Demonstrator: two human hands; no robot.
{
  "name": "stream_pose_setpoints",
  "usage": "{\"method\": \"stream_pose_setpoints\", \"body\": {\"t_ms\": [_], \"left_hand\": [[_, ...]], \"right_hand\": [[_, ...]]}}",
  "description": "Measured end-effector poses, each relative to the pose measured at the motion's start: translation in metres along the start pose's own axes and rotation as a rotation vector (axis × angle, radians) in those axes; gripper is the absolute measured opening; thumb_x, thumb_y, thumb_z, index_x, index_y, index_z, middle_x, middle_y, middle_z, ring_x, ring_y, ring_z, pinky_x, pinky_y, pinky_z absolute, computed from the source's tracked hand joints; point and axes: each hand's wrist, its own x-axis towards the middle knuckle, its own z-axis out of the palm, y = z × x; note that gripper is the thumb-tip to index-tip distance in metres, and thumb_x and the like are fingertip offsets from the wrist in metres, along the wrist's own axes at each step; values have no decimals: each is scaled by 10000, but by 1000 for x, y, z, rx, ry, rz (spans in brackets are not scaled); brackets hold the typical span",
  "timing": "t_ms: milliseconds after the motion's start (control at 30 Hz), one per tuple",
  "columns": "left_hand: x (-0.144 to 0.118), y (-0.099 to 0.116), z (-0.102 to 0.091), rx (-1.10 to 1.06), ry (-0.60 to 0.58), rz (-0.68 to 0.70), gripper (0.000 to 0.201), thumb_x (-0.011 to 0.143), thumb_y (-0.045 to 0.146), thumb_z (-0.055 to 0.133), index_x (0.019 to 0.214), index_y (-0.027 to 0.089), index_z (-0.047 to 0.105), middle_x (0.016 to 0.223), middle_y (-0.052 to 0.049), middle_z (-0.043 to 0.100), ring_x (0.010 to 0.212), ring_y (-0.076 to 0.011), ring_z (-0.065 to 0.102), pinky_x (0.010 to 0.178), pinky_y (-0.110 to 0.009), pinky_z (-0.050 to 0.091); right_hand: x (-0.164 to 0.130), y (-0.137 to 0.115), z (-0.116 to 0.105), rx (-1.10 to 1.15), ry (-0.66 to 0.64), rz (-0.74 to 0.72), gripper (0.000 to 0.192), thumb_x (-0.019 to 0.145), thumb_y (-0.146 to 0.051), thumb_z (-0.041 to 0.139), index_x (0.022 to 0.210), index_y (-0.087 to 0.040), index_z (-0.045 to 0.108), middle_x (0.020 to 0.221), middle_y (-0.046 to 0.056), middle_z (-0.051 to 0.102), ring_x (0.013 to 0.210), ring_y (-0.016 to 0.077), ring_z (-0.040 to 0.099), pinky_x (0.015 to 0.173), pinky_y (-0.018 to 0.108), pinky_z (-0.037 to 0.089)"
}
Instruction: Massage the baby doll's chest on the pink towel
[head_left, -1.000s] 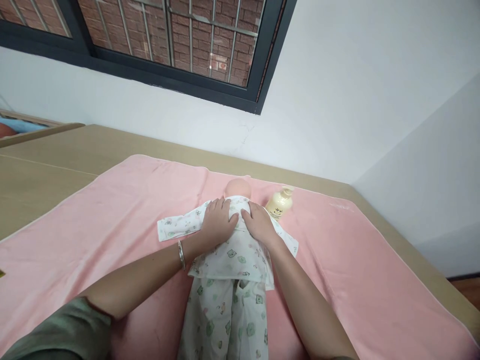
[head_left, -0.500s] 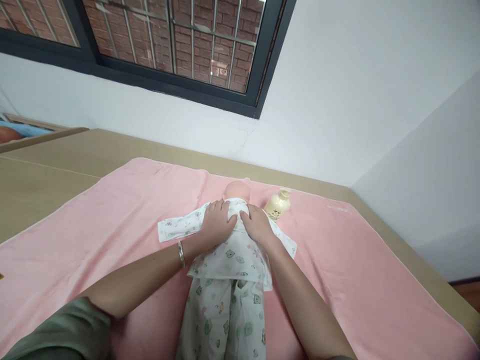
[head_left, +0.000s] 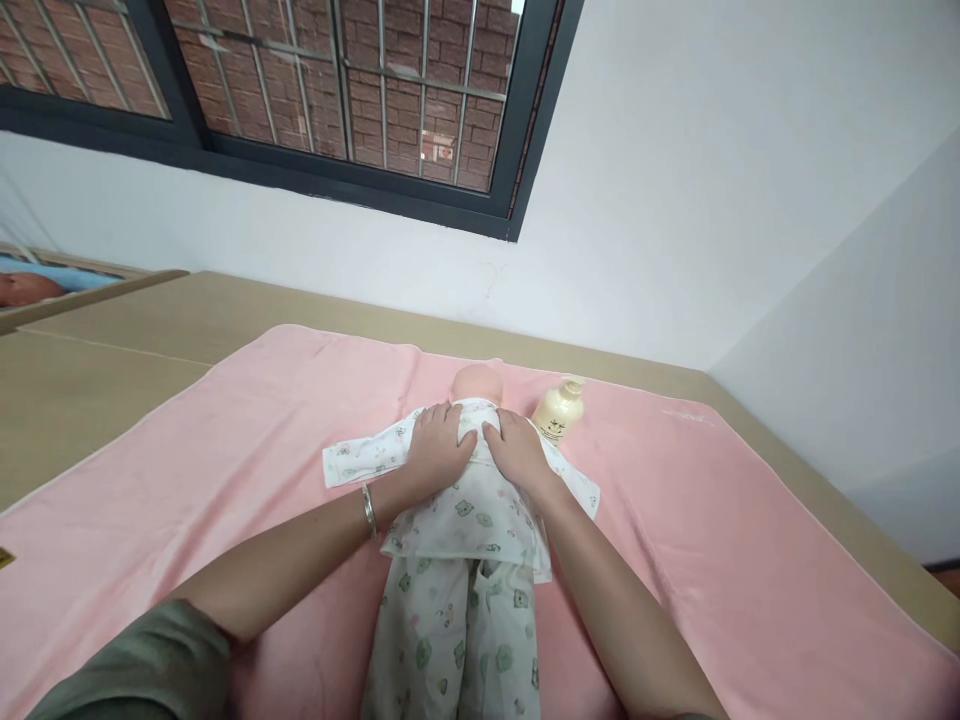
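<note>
A baby doll [head_left: 478, 383] lies stretched out in the middle, its smooth head pointing away from me and no face showing. It wears a white patterned top [head_left: 465, 515] with the sleeves spread sideways, and loose patterned trousers [head_left: 442, 640]. My left hand [head_left: 440, 445] rests flat on the upper left of the top, fingers extended toward the shoulder. On the upper right of the top lies my right hand [head_left: 519, 448], also flat, its thumb close to the left thumb. Neither hand grasps anything. A silver bracelet [head_left: 369, 510] circles my left wrist.
A pale yellow bottle [head_left: 559, 410] stands right of the doll's head. Beneath everything spreads a pink blanket [head_left: 712, 520] on a wooden surface [head_left: 105, 380]. A white wall [head_left: 637, 180] and a barred window [head_left: 352, 100] rise behind. At far left sits a tray-like bed [head_left: 90, 293] with blue lining.
The camera view has shifted slightly, so the scene sits a little further right. Both hands stay flat on the doll's top with hardly any visible movement.
</note>
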Motion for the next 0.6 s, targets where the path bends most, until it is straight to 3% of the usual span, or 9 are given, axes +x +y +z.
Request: {"method": "stream_pose_setpoints", "body": {"t_ms": [600], "left_hand": [[-1,-1,4,-12,8,-4,416,960,328,474,1318,147,584,1302,-159,670,1228,-329,602,1079,-476,446]], "right_hand": [[-2,-4,-2,-6,-6,4,518,1060,-376,361,1425,-69,563,1412,187,643,1319,286,561,1138,380,365]]}}
